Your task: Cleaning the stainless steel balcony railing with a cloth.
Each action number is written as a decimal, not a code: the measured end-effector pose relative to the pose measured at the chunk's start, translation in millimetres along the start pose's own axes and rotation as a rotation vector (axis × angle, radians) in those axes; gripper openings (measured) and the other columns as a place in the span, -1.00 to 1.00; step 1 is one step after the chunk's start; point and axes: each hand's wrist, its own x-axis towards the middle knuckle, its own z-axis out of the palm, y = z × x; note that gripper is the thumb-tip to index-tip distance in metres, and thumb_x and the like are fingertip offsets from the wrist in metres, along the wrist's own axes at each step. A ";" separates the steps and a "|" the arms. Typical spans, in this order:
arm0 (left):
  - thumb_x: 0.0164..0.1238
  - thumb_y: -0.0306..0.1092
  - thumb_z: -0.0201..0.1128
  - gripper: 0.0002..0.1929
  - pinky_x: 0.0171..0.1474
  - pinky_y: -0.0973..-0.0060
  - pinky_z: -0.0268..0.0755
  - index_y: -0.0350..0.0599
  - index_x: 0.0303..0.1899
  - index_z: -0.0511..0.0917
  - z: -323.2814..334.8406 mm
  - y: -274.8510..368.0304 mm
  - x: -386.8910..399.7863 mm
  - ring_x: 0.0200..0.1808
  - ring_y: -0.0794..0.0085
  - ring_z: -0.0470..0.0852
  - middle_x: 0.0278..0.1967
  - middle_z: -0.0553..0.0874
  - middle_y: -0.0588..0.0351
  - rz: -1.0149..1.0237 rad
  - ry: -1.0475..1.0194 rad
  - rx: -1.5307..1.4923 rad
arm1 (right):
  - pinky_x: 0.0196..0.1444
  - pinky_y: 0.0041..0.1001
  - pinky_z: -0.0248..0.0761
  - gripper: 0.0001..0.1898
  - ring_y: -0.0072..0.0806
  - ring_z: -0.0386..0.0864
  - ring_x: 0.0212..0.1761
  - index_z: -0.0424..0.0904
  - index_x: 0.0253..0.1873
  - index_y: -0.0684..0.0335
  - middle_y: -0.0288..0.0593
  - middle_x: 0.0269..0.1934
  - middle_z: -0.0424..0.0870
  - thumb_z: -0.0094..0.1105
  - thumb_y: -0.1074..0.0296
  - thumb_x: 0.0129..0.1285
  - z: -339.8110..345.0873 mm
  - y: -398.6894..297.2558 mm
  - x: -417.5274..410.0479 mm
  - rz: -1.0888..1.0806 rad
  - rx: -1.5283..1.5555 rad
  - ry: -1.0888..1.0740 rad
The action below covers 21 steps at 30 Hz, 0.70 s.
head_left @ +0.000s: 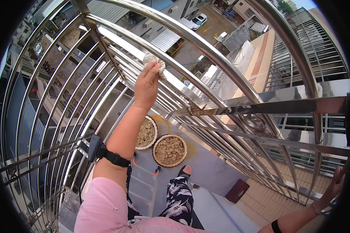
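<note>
My left hand (147,83) reaches up and forward, its fingers pressing a crumpled pale cloth (153,62) against the bars of a stainless-steel window cage. The cloth touches or lies right beside a long metal bar (175,61). My right hand (335,182) is at the far right edge of the picture, beside the cage's frame; its fingers are partly lost in the dark rim, so whether it grips anything does not show.
Two round pots of soil, one (169,150) whole in view and one (146,134) partly behind my left arm, stand on the grey floor panel (210,163). A dark red box (237,190) lies near the right bars. Beyond the cage lies a yard far below.
</note>
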 end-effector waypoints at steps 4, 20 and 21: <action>-0.02 -0.59 0.22 -0.57 -0.20 0.43 0.47 0.04 -0.03 0.52 33.7 78.8 -84.0 -0.30 0.30 0.56 0.02 0.56 0.22 0.115 -0.229 -0.218 | -0.09 -0.64 0.23 -0.73 -0.68 0.35 -0.21 0.49 -0.08 0.38 -0.36 -0.25 0.47 0.07 0.26 0.32 2.3 11.1 -1.1 0.009 0.057 -0.108; 0.29 -0.55 0.05 -0.68 0.01 0.52 0.43 -0.11 0.07 0.49 -63.7 67.8 -11.3 -0.01 0.43 0.53 0.08 0.50 0.07 -0.177 0.115 -0.451 | -0.20 -0.69 0.21 -0.75 -0.69 0.32 -0.30 0.43 -0.11 0.38 -0.40 -0.36 0.41 0.06 0.27 0.32 18.6 -17.7 -12.2 -0.015 0.094 -0.128; 0.25 -0.59 0.07 -0.66 -0.01 0.48 0.44 -0.07 0.05 0.50 -65.5 85.2 -11.4 -0.04 0.37 0.55 0.10 0.48 0.08 0.067 -0.018 -0.226 | -0.21 -0.69 0.21 -0.75 -0.69 0.32 -0.31 0.43 -0.10 0.38 -0.40 -0.37 0.41 0.06 0.28 0.32 18.8 -20.4 -11.9 -0.023 0.080 -0.145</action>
